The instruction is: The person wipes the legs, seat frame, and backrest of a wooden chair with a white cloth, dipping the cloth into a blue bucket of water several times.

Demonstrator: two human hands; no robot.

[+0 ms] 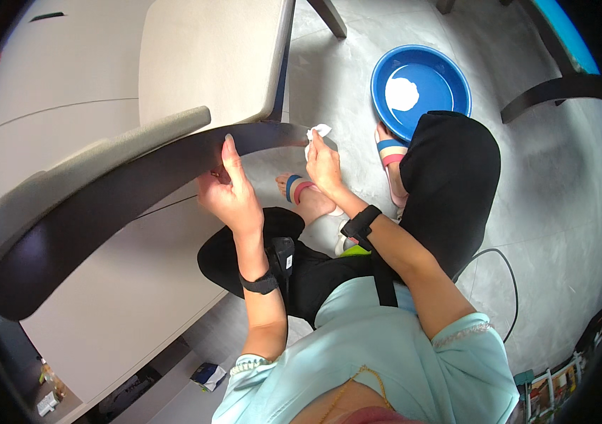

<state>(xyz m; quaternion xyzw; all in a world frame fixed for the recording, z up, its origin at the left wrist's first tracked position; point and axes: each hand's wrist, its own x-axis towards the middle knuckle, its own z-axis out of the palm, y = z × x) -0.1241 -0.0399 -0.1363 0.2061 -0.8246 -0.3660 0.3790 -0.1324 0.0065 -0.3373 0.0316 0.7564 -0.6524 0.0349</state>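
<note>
A chair lies before me with its cream upholstered seat [211, 53] and padded backrest [94, 146] in view. Its dark wooden frame [136, 185] curves from the lower left towards the middle. My left hand [234, 193] grips this frame, thumb on the near face and the other fingers partly hidden beneath it. In my right hand [324, 164] is a white cloth [321, 130], bunched small and pressed around the narrow right end of the frame. Whether it is fabric or paper, I cannot tell.
A blue plastic basin [422, 119] stands on the grey tiled floor [539, 206], with a bright white patch inside. A pale cabinet [136, 297] runs along the left. Another dark chair leg [550, 93] curves at upper right. A black cable [515, 297] loops beside me.
</note>
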